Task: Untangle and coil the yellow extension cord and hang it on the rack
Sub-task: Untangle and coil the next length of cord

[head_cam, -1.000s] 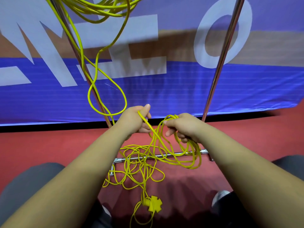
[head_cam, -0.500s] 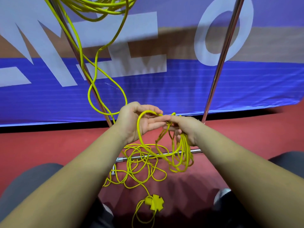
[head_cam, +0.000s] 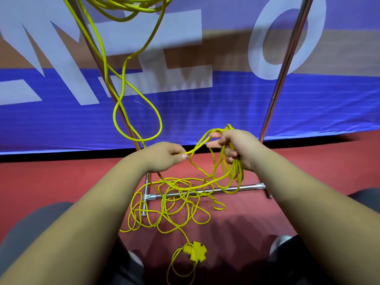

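Cord (head_cam: 237, 173): light, limp, kinks easily, I judge.
Left hand (head_cam: 164, 159): pinches one strand.
Right hand (head_cam: 238, 148): grasps gathered loops.
Hold: strand just left of loops.

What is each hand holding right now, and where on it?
The right hand grips the top of the gathered loops of the yellow extension cord; the left hand pinches one strand.

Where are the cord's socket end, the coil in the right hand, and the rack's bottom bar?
socket end (head_cam: 194, 251): head view, middle of the cross-shaped yellow block.
coil (head_cam: 238, 173): head view, strands hanging below the right hand (head_cam: 238, 147).
bottom bar (head_cam: 249, 186): head view, bare metal near its right end.
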Action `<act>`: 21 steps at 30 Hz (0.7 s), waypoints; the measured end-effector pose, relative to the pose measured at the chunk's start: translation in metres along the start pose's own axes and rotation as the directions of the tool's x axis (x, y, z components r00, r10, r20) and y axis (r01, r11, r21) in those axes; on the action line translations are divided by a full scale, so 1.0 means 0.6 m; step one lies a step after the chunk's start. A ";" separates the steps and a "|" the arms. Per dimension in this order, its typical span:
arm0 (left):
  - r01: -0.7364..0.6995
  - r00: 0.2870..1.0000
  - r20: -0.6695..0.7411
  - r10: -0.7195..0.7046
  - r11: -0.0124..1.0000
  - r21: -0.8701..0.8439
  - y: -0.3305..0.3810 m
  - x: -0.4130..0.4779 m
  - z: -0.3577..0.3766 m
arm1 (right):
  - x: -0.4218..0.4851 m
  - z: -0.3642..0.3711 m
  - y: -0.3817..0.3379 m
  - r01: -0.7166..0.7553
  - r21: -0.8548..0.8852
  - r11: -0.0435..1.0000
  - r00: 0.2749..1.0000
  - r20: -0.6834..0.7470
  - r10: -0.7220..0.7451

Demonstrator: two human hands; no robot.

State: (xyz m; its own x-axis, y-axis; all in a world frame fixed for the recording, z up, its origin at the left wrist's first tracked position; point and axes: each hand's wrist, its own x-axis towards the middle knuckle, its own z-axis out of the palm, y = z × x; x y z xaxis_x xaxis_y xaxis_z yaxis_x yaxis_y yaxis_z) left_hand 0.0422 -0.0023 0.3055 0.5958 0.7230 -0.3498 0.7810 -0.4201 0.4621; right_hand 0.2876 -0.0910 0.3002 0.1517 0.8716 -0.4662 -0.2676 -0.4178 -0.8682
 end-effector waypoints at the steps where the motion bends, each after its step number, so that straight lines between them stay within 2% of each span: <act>1: 0.017 0.999 -0.047 -0.018 1.000 -0.021 -0.008 0.007 -0.002 | -0.004 0.001 -0.005 0.004 -0.013 1.000 0.999 0.038 -0.003; 3: 0.081 0.976 -0.194 -0.103 0.990 -0.118 -0.024 0.021 -0.003 | -0.011 0.003 -0.011 0.004 -0.050 0.999 0.992 0.126 0.003; 5: 0.083 0.936 -0.298 -0.188 0.940 -0.332 -0.032 0.031 -0.001 | -0.020 0.007 -0.014 0.012 -0.138 0.990 0.972 0.234 0.021; 7: -0.015 0.932 -0.305 -0.197 0.818 -0.575 -0.024 0.033 0.000 | -0.024 0.010 -0.013 0.019 -0.246 0.969 0.935 0.347 0.069; 9: -0.139 0.930 -0.340 -0.142 0.719 -0.681 -0.010 0.032 -0.006 | -0.023 0.010 -0.010 0.023 -0.333 0.943 0.892 0.433 0.131; 11: -0.247 0.915 -0.399 -0.059 0.700 -0.670 0.000 0.029 -0.015 | -0.022 0.010 -0.007 0.038 -0.385 0.922 0.870 0.467 0.159; 13: -0.298 0.913 -0.406 0.032 0.731 -0.613 0.009 0.021 -0.024 | -0.023 0.012 -0.006 0.049 -0.378 0.924 0.874 0.464 0.144; 16: -0.309 0.932 -0.328 0.156 0.815 -0.491 0.024 0.009 -0.025 | -0.022 0.013 -0.008 0.062 -0.311 0.948 0.888 0.452 0.091; 21: -0.339 0.937 -0.260 0.234 0.793 -0.507 0.059 0.002 -0.015 | -0.013 0.019 -0.009 0.053 -0.235 0.971 0.938 0.345 0.033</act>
State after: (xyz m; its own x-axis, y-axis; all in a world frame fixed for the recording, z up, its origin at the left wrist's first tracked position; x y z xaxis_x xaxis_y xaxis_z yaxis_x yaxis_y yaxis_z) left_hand 0.0687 -0.0115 0.3288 0.6921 0.7218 -0.0073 0.3222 -0.2999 0.8979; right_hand 0.2769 -0.0923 0.3106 -0.1949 0.8924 -0.4069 -0.0280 -0.4198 -0.9072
